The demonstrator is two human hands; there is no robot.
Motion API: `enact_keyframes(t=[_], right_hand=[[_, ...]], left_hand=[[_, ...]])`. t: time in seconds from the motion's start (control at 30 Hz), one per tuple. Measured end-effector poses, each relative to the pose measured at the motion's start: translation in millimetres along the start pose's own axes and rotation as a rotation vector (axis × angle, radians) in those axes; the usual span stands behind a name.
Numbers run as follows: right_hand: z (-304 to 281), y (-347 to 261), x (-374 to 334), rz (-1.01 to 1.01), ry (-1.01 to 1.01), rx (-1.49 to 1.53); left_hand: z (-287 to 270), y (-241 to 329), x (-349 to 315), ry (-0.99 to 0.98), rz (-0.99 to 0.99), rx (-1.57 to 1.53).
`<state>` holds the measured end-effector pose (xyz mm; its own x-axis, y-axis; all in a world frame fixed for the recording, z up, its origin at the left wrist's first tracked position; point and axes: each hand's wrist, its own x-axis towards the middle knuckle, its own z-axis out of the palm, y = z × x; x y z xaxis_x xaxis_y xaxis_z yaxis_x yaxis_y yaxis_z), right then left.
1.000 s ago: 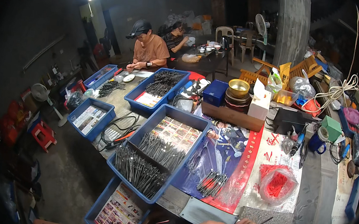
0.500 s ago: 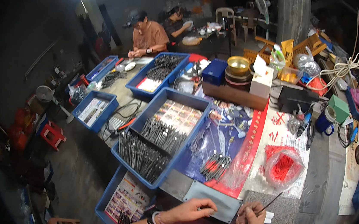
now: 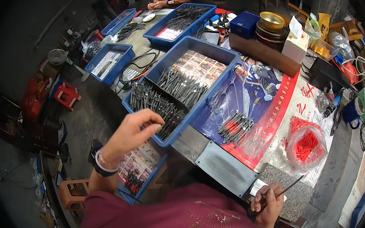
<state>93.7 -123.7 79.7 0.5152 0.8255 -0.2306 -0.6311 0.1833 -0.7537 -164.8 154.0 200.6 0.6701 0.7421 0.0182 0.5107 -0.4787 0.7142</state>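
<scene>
My left hand (image 3: 133, 132) is raised over the near corner of a big blue tray (image 3: 223, 56) packed with several dark metal pliers (image 3: 163, 95); its fingers are bunched together and I cannot tell whether they pinch anything. My right hand (image 3: 266, 206) stays low near my chest at the table's front edge, closed on a thin dark tool (image 3: 288, 187) that points up and to the right. A loose pile of dark pliers (image 3: 236, 126) lies on the blue and red poster (image 3: 276, 101) between both hands.
A red bag of small red parts (image 3: 306, 145) lies right of the pile. A grey metal plate (image 3: 225, 168) sits at the table's edge. More blue trays (image 3: 108, 63) stand to the left and far end, where another person's hands (image 3: 158, 5) work. Red stools (image 3: 64, 95) stand on the floor.
The camera has tilted down and closer. My left hand has lifted from the table's edge up toward the big tray of pliers. My right hand still holds the thin tool.
</scene>
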Motion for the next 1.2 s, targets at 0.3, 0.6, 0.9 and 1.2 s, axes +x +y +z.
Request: enact_keyframes(t=[0.3,0.6,0.9,1.2], right_hand=[[-6,4,-11,0.013,0.0,-0.073],[-9,3,-22,0.109,0.005,-0.21],[-8,3,-20,0.163,0.018,-0.349],[-3,4,-13,0.229,-0.002,-0.392]], left_hand=[[-45,-49,95,0.039,0.049,0.315],[-27,-131,186,-0.164,-0.038,0.576],[-6,-176,216,-0.079,-0.185,0.749],[8,-177,218,-0.09,-0.376,0.531]])
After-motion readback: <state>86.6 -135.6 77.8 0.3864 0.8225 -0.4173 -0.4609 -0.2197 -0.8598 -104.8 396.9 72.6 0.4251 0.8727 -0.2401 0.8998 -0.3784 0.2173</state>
